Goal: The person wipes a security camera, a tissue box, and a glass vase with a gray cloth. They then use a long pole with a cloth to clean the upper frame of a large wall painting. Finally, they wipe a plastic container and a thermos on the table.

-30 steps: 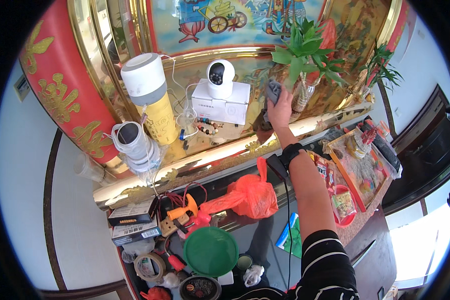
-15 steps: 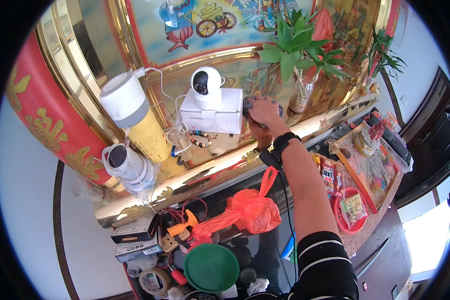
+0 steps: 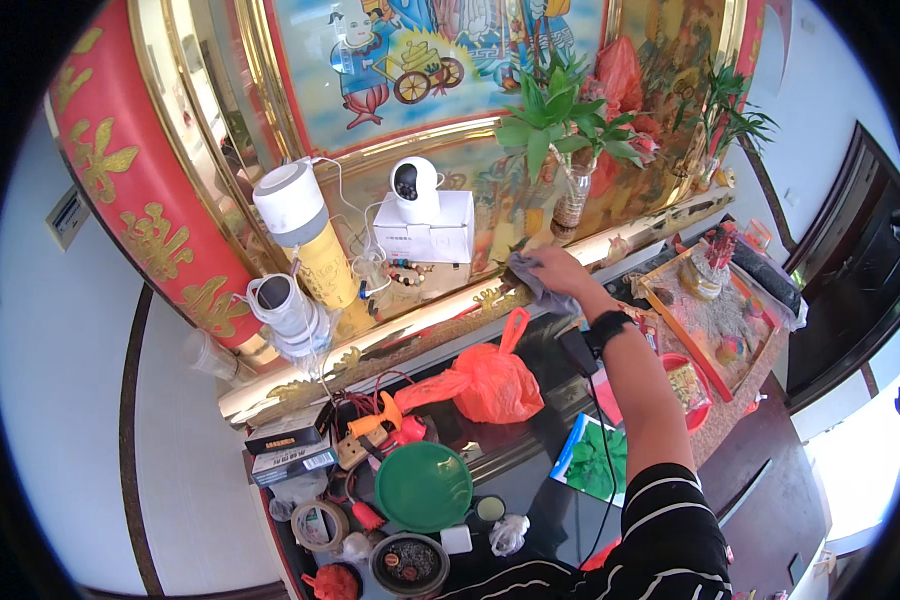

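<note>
My right hand point(image 3: 562, 270) is closed around a grey cloth point(image 3: 550, 294), pressed against the gold-trimmed edge of the shelf point(image 3: 450, 308). A black band with a small black box and a cable is on that wrist. To the left of the hand a white camera point(image 3: 417, 190) stands on a white box point(image 3: 425, 228), and a beaded bracelet point(image 3: 407, 272) lies in front of it. Just behind the hand, a leafy plant grows from a glass vase point(image 3: 570, 208). My left hand is out of the picture.
A yellow and white cylinder point(image 3: 320, 260) and a white cup-like device point(image 3: 285, 305) with cables stand left. Below lie a red plastic bag point(image 3: 495, 385), a green lid point(image 3: 423, 487) and a tape roll point(image 3: 320, 525). A wooden-framed ash tray point(image 3: 686, 338) sits right.
My right hand has come forward with the cloth, from beside the white box down to the shelf's front edge. The view has shifted, and more of the lower table shows.
</note>
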Motion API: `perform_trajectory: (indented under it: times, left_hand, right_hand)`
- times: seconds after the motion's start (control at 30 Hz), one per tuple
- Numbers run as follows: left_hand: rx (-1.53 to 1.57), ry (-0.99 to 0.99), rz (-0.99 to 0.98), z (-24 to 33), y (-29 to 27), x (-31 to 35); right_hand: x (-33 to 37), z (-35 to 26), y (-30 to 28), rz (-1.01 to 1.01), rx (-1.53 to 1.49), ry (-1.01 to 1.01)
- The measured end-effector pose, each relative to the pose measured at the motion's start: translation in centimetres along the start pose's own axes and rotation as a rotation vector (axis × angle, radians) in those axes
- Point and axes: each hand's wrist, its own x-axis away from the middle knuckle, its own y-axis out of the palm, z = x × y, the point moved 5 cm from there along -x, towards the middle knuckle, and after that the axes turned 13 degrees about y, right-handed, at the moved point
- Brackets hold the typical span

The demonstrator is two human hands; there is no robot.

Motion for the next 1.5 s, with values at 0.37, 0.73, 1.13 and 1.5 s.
perform_trajectory:
  times: [0.37,0.73,1.13,1.5]
  left_hand:
    - [-0.101,0.102,0.156,2.5,2.6,5.4]
    - [-0.362,0.279,0.262,0.5,5.3,6.5]
    - [-0.197,0.259,0.041,2.9,2.2,4.8]
    - [-0.105,0.184,-0.065,4.2,0.2,4.6]
  right_hand:
    - [21.9,8.0,-3.3,-0.091,-1.990,0.463]
    - [42.2,7.4,-3.1,-0.196,-2.345,0.213]
    - [59.2,9.1,-1.4,0.105,-2.447,0.501]
    - [69.6,9.4,1.0,0.365,-2.383,0.661]
